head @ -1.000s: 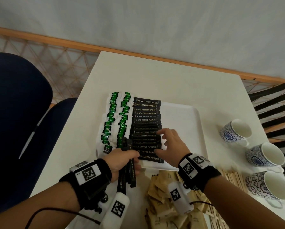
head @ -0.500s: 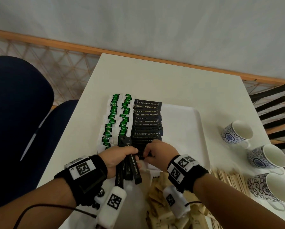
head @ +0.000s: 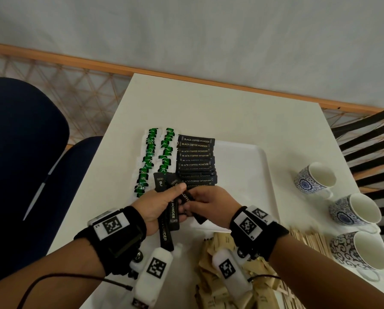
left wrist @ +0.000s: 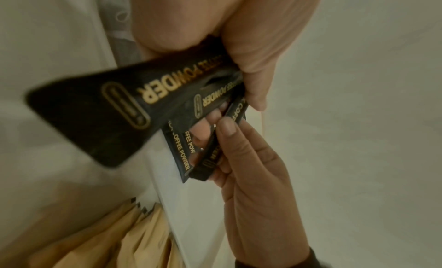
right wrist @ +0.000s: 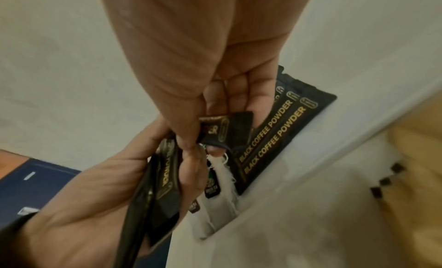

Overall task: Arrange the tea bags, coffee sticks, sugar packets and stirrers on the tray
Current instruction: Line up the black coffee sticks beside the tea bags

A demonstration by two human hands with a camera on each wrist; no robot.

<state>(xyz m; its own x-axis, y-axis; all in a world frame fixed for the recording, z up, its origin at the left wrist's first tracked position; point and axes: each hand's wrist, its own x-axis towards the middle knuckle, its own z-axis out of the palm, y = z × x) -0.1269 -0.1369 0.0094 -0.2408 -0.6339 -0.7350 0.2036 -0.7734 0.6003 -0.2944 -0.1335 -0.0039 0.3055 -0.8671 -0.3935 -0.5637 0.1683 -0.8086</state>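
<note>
Black coffee sticks (head: pixel 172 210) fill left grip (head: pixel 158 205); wrist view shows right grip (left wrist: pixel 241 151) pinching one.

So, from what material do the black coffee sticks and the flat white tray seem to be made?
The black coffee sticks look like thin matte plastic or foil film: gold print, and they bend in the left hand. The flat white tray seems smooth plastic with a raised, rounded rim, though coated metal is possible.
</note>
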